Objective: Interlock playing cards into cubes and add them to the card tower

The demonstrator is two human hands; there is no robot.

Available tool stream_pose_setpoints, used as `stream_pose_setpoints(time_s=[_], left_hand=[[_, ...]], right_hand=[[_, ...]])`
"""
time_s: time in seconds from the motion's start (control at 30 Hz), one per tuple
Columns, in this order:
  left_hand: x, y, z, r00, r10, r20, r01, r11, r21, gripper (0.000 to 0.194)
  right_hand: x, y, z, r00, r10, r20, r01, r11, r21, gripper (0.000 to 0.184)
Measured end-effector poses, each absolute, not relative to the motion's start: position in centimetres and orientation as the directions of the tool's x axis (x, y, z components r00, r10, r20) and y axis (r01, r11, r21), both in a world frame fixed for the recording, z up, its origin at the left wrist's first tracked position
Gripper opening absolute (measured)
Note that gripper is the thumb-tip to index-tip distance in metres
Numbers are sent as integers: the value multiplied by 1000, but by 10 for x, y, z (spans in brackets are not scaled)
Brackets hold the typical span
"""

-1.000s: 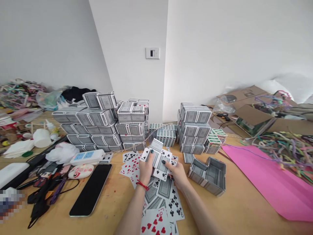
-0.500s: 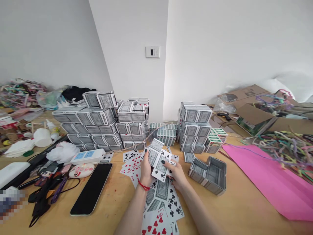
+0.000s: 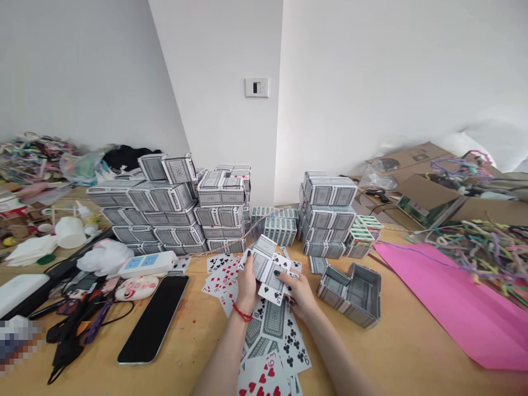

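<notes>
- Here are the playing cards (image 3: 260,265), up in front of the person's chest: grey patterned backs overlapping in a cross-like clutch, with a black five and an eight of spades peeking out at the edges.
- The left hand (image 3: 246,281), red bracelet (image 3: 242,312) on its wrist, pinches the left edge, thumb on top.
- The right hand (image 3: 300,290) pinches from the other side, dark-nailed thumb pressed flat on a card back; its lower fingers are partly hidden.
- Right below, loose cards (image 3: 295,345) sprawl across the table (image 3: 198,352), some under the forearms.
- Just right of the hands, an open card box (image 3: 351,301); beyond it, a pink sheet (image 3: 449,313).
- Over left, a black phone (image 3: 153,320); behind, card-box stacks (image 3: 330,215) stand tall.
</notes>
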State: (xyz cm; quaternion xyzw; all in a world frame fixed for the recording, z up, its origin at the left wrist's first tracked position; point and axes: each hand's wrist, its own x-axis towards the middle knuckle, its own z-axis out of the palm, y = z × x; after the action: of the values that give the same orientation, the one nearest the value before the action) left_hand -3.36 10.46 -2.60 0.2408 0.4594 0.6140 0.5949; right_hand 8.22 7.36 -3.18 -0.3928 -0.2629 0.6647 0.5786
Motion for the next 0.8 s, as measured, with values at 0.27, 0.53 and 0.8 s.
stream_pose_setpoints(time_s=[0.27,0.53,0.8], left_hand=[[-33,97,-20,-313,937,-153,-273,66,960,42],[-35,101,-27,-252,954,-162,-298,83,951,38],[-37,101,-27,-224,974,-48,-163,11,987,34]], right_hand=[[85,73,-28,-32,967,-253,-559,-227,-797,26],[86,74,-28,-71,952,-297,-587,-281,-759,23],[88,75,-28,-18,958,-285,-575,-243,-781,22]])
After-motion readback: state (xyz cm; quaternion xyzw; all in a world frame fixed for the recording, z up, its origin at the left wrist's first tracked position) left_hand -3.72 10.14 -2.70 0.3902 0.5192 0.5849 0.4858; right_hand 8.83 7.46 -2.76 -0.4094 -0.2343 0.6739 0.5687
